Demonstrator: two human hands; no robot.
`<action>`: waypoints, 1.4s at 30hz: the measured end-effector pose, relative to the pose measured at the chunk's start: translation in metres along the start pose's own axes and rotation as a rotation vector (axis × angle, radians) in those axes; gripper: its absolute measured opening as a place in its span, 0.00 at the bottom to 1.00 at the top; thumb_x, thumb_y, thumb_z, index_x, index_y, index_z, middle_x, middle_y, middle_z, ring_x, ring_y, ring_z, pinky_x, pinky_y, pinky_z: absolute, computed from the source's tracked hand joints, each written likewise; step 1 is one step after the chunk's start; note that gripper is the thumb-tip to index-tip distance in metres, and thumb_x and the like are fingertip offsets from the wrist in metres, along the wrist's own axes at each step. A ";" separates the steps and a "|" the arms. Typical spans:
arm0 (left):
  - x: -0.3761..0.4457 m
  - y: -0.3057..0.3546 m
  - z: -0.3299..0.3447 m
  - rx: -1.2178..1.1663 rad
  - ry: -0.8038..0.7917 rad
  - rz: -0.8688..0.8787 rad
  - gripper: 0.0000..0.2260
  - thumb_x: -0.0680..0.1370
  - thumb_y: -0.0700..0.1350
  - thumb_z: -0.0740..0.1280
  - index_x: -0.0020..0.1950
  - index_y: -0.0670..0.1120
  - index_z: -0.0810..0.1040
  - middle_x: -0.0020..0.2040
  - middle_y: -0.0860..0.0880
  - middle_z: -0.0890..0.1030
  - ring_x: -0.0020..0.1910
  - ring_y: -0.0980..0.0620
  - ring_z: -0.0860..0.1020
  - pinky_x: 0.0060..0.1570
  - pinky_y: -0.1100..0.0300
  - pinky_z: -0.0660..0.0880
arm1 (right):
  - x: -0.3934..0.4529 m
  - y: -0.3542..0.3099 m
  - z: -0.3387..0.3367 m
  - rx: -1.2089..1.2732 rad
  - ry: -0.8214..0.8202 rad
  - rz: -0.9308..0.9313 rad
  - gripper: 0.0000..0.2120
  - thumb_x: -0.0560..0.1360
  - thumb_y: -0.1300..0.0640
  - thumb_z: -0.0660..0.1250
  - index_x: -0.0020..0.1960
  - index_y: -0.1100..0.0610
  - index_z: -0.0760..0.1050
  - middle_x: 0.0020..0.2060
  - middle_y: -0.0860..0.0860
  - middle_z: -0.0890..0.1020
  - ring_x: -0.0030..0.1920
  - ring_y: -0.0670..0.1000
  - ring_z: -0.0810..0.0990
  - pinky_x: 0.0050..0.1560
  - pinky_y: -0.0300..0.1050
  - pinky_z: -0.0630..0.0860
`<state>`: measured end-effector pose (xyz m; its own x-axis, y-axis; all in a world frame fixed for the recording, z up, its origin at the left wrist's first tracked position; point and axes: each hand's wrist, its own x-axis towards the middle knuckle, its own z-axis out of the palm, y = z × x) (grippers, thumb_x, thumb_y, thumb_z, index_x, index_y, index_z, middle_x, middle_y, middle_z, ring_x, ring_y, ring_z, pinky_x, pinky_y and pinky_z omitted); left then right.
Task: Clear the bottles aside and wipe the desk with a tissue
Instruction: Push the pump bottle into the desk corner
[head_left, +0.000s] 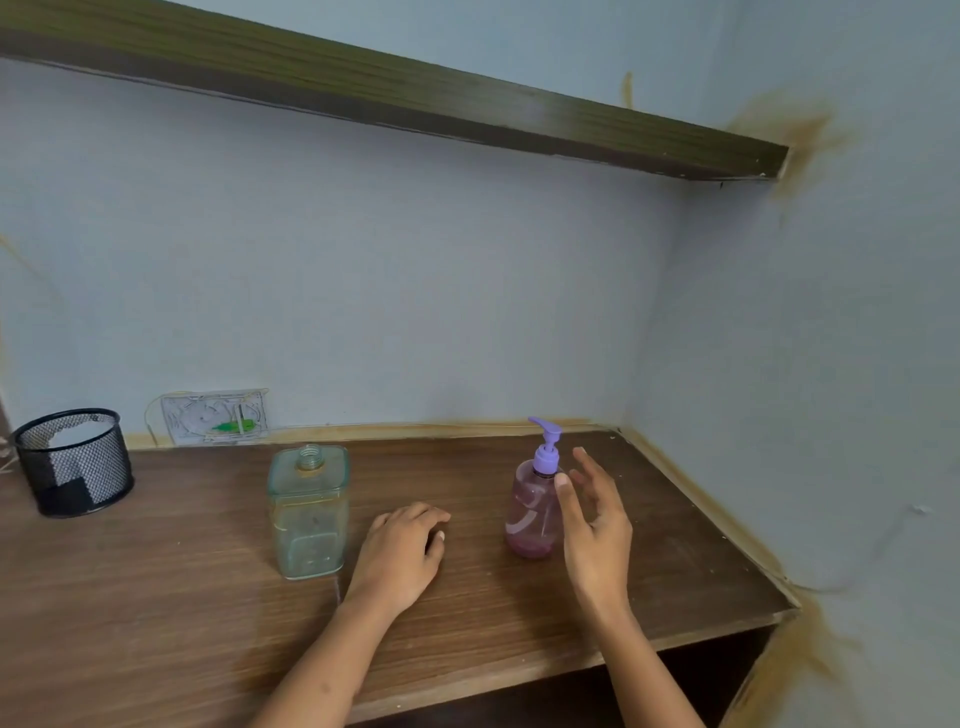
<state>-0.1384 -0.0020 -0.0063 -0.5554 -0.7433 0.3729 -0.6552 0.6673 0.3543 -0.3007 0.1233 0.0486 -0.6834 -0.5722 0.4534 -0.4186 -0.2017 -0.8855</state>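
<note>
A purple pump bottle (531, 509) stands upright on the brown wooden desk (208, 597), right of centre. My right hand (595, 525) is spread just to its right, fingers straight, the thumb close to the bottle's shoulder; I cannot tell whether it touches. A clear square glass bottle (308, 512) without a cap stands left of centre. Between the two bottles my left hand (402, 553) rests on the desk with its fingers loosely curled and holds nothing. Something white, perhaps tissue, shows inside the mesh cup.
A black mesh cup (72, 462) stands at the desk's far left. A clear plastic case (214, 417) leans against the back wall. A wooden shelf (415, 98) runs overhead. The side wall (831, 415) bounds the desk on the right, and the desk's front edge is near me.
</note>
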 end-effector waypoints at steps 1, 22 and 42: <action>0.000 0.001 0.000 -0.004 0.007 0.017 0.15 0.82 0.49 0.57 0.67 0.55 0.72 0.66 0.60 0.73 0.66 0.60 0.70 0.67 0.62 0.60 | -0.001 0.003 -0.001 0.003 0.000 0.017 0.19 0.77 0.48 0.65 0.67 0.45 0.72 0.63 0.46 0.77 0.62 0.41 0.75 0.59 0.37 0.73; 0.012 0.093 0.008 -1.288 -0.454 -0.168 0.55 0.57 0.83 0.52 0.77 0.54 0.52 0.78 0.58 0.53 0.76 0.61 0.54 0.72 0.63 0.53 | 0.009 0.033 -0.010 0.211 -0.067 0.318 0.24 0.69 0.65 0.74 0.63 0.55 0.76 0.53 0.48 0.85 0.54 0.43 0.82 0.59 0.43 0.76; 0.191 0.168 0.077 -1.222 -0.496 -0.127 0.59 0.53 0.85 0.44 0.78 0.55 0.56 0.78 0.54 0.58 0.77 0.54 0.54 0.76 0.45 0.46 | 0.197 0.099 -0.045 0.094 0.013 0.409 0.20 0.72 0.68 0.58 0.57 0.51 0.76 0.55 0.52 0.81 0.56 0.52 0.79 0.61 0.54 0.75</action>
<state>-0.3937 -0.0352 0.0586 -0.8233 -0.5672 0.0213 0.0186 0.0106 0.9998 -0.5036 0.0262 0.0545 -0.7895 -0.6104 0.0631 -0.0552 -0.0318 -0.9980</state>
